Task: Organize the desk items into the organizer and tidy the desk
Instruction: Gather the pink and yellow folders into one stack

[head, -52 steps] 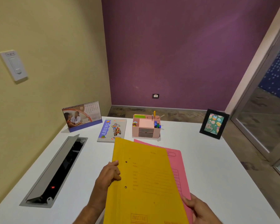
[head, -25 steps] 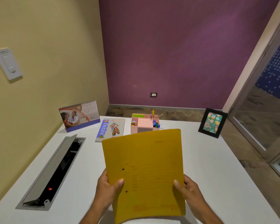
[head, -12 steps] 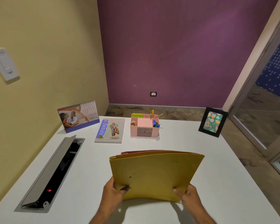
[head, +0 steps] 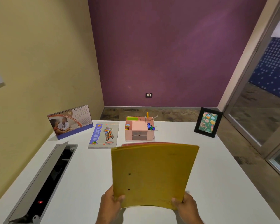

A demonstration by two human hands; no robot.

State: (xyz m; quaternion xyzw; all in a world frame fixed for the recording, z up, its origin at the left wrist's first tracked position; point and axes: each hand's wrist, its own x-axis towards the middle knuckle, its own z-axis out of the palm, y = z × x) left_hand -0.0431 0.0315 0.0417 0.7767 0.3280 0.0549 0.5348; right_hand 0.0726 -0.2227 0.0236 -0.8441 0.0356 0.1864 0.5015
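Yellow folder point(head: 152, 173) held upright above white desk point(head: 225, 183), pink folder point(head: 152, 144) edge showing behind. Lower corners pinched by left hand point(head: 111, 202) and right hand point(head: 187, 206), thumbs in front. Pink organizer point(head: 139, 129) beyond, near far edge.

Walls: yellow wall point(head: 39, 54) left, purple wall point(head: 168, 46) behind (socket point(head: 148, 95) low)
Floor: mottled brown floor point(head: 168, 113)
Furniture: white desk point(head: 90, 175)
Right: glass door point(head: 265, 94)

Organizer point(head: 139, 130) stands behind folders point(head: 152, 173), notebook point(head: 103, 135) left of it.
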